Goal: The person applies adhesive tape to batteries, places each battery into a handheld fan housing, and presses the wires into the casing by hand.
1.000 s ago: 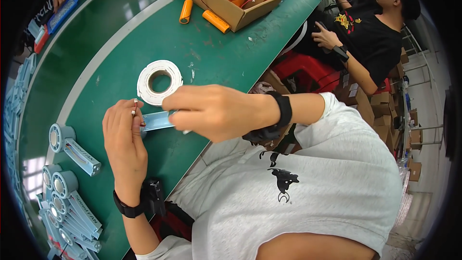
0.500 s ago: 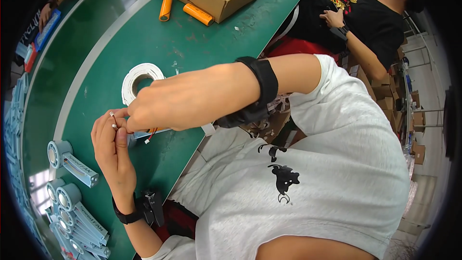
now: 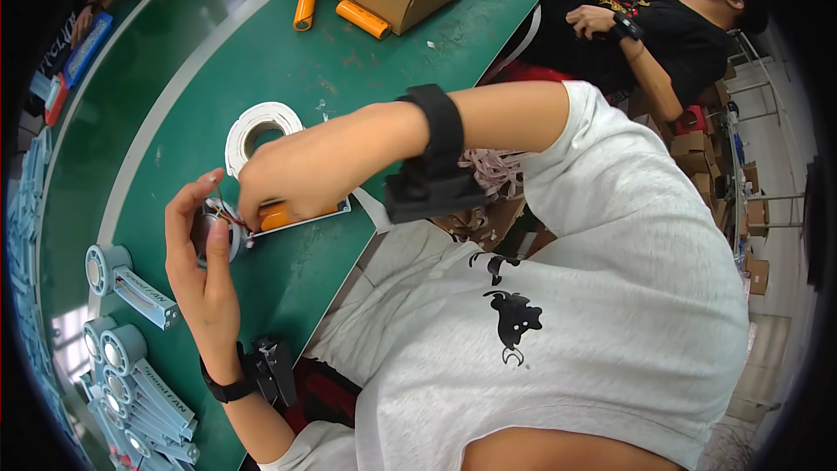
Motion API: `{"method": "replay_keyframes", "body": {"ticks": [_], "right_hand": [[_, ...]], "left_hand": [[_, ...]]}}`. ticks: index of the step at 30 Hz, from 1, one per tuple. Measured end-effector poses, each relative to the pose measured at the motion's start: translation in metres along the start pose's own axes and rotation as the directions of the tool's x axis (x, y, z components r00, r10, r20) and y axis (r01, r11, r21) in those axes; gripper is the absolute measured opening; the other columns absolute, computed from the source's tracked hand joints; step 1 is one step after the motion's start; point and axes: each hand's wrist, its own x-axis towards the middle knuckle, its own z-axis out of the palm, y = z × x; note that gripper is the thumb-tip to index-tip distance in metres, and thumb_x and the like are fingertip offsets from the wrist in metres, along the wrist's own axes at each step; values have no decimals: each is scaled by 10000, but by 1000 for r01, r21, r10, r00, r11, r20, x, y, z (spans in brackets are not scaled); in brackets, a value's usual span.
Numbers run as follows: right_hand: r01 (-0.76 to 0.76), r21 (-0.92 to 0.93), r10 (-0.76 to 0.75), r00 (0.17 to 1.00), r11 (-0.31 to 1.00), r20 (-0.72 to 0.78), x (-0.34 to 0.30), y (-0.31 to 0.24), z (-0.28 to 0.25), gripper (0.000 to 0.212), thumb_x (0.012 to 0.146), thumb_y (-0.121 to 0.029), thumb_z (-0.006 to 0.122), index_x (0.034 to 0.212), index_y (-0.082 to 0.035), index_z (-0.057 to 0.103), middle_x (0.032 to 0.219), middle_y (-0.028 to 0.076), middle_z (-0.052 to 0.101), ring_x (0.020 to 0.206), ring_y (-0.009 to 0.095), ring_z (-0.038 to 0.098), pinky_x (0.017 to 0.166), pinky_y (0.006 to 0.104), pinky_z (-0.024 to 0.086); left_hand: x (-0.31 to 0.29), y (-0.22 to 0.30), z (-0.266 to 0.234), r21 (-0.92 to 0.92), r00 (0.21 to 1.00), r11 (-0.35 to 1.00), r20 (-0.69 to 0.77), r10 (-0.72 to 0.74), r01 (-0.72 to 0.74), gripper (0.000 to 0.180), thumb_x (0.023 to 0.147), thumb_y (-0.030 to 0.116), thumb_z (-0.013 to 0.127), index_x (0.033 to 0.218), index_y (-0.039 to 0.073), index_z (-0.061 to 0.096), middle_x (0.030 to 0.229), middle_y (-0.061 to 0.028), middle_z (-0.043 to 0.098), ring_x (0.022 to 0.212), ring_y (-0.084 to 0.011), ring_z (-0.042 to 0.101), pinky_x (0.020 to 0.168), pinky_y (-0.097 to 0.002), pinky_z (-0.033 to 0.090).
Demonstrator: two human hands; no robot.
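An open light-blue fan housing (image 3: 236, 242) lies on the green table, its round head at the left and its handle toward the table edge. My left hand (image 3: 202, 266) curves around the round head, thumb on the near side and fingers on the far side. Thin wires (image 3: 228, 214) show inside the head. An orange battery (image 3: 277, 215) lies along the handle. Over it bends my right hand (image 3: 301, 170), fingers curled down at the battery's wire end; the fingertips are partly hidden. A white tape roll (image 3: 253, 126) lies just beyond my right hand.
Several light-blue fan housings (image 3: 144, 292) lie at the left. A cardboard box (image 3: 410, 9) of orange batteries stands at the back, two loose batteries (image 3: 363, 20) before it. A co-worker (image 3: 671, 35) sits at the right. A metal rail (image 3: 131, 166) edges the table.
My hands have moved apart from the small wire plugs they were holding together. My right hand has lowered over the battery; the fan head and battery now show. My left fingers have spread wider.
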Motion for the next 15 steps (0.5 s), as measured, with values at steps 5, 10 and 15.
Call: {"method": "replay_keyframes", "body": {"ticks": [5,10,15], "right_hand": [[169,355,-93,971,919,-222,-24,22,17,456,665,49,535,1113,-37,531,992,108,601,850,242,573,717,348,471],[27,398,74,969,917,-235,-19,20,14,417,689,26,560,1097,-52,532,1045,72,578,874,208,555,733,325,469],[72,261,85,835,963,-544,-30,22,-36,227,739,-83,587,957,-23,602,909,98,625,808,230,593,709,337,482]], "left_hand": [[4,6,-9,42,993,994,78,93,-96,428,758,40,562,1179,28,482,1182,-99,506,1003,-189,501,885,-317,379],[11,19,-6,529,941,787,280,191,-317,581,601,-80,594,1160,37,490,1172,-124,501,1029,-244,501,899,-347,372],[23,47,-34,691,929,678,369,-31,-251,598,520,-122,588,1095,22,510,1086,-131,508,1002,-260,507,889,-333,381]]}}
